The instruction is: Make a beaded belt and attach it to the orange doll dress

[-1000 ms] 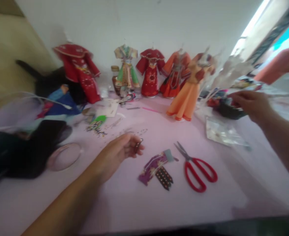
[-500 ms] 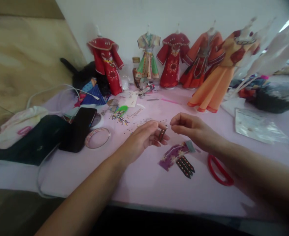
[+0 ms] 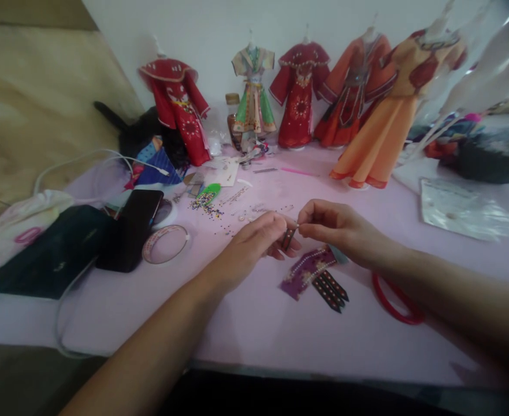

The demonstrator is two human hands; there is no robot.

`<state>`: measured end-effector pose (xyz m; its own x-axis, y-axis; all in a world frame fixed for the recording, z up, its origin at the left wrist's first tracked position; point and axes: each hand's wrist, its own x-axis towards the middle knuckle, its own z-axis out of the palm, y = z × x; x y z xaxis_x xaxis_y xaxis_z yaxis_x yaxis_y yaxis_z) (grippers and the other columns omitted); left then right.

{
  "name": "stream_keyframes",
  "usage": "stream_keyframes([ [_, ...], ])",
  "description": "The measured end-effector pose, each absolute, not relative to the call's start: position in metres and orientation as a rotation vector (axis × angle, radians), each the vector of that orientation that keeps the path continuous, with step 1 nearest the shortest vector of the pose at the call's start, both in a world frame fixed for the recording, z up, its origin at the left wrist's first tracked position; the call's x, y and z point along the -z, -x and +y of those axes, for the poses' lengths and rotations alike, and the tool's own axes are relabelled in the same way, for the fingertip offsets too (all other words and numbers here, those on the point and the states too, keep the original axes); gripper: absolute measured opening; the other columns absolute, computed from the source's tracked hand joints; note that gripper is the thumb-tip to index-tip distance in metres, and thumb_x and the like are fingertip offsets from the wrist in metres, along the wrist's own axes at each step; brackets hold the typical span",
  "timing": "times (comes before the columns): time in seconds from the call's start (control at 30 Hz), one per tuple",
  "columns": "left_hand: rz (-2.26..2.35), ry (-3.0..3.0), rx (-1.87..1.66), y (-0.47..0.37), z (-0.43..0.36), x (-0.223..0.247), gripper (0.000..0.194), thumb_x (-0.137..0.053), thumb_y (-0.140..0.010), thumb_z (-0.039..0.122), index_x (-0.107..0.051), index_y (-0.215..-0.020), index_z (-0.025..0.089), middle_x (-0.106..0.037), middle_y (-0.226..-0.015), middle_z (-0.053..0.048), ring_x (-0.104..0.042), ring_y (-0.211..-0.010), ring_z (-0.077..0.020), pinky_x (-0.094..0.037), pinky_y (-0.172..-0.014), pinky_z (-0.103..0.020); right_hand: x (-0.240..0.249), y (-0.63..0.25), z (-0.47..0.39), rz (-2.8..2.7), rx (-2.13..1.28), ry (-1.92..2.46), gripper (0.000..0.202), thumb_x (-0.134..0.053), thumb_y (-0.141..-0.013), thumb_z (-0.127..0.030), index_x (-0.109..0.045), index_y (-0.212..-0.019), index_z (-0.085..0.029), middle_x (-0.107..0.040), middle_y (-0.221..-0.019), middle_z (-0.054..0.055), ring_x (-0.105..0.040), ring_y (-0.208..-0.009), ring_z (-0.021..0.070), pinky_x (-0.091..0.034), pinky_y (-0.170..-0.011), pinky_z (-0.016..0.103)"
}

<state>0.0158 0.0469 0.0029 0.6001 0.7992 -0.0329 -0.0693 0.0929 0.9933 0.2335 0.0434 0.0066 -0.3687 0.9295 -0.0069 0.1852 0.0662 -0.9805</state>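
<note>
Pinched between the fingers of my left hand (image 3: 260,236) is a short dark beaded strip (image 3: 288,237) with light dots along it. My right hand (image 3: 330,223) is closed in a pinch at the strip's upper end; whatever its fingertips grip is too small to make out. Below the hands lies a curved purple patterned band (image 3: 304,271) edged with rows of pale beads. Several matching dark pointed strips (image 3: 330,290) lie against its lower side. A red handle-like loop (image 3: 395,300) rests partly under my right forearm.
Small loose beads (image 3: 211,209) are scattered by a green scoop (image 3: 211,193). To the left are a tape roll (image 3: 166,244) and a black phone (image 3: 130,231). Miniature dresses on stands, among them an orange one (image 3: 373,138), line the wall. A plastic bag (image 3: 462,211) lies right.
My right hand has moved slightly left, so its pinched fingertips now meet the strip's upper end. My left hand keeps hold of the strip. The view has shifted a little.
</note>
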Motion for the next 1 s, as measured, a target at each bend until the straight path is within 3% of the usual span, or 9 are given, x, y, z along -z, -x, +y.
stream_keyframes([
  [0.53,0.740,-1.453,-0.714,-0.0149,0.0412,-0.0029,0.040,-0.053,-0.100,0.057,-0.068,-0.110,0.020,-0.071,-0.098,-0.005,-0.066,-0.092,-0.0180,-0.047,-0.083,-0.033,-0.0028,-0.2307,0.0408,-1.634,-1.372,1.075,0.013,-0.070,-0.088,-0.032,-0.061,-0.086,-0.022,-0.072,-0.083,0.004,-0.065,-0.076,0.0187,-0.044,-0.063,0.031],
  [1.0,0.744,-1.472,-0.715,-0.0167,0.0427,-0.0012,0.037,-0.051,-0.102,0.051,-0.070,-0.107,0.020,-0.069,-0.096,-0.004,-0.064,-0.090,-0.0162,-0.046,-0.081,-0.031,0.0010,-0.2323,0.0406,-1.635,-1.327,1.120,0.013,-0.070,-0.085,-0.030,-0.063,-0.084,-0.019,-0.067,-0.077,0.002,-0.058,-0.068,0.0144,-0.040,-0.058,0.028],
])
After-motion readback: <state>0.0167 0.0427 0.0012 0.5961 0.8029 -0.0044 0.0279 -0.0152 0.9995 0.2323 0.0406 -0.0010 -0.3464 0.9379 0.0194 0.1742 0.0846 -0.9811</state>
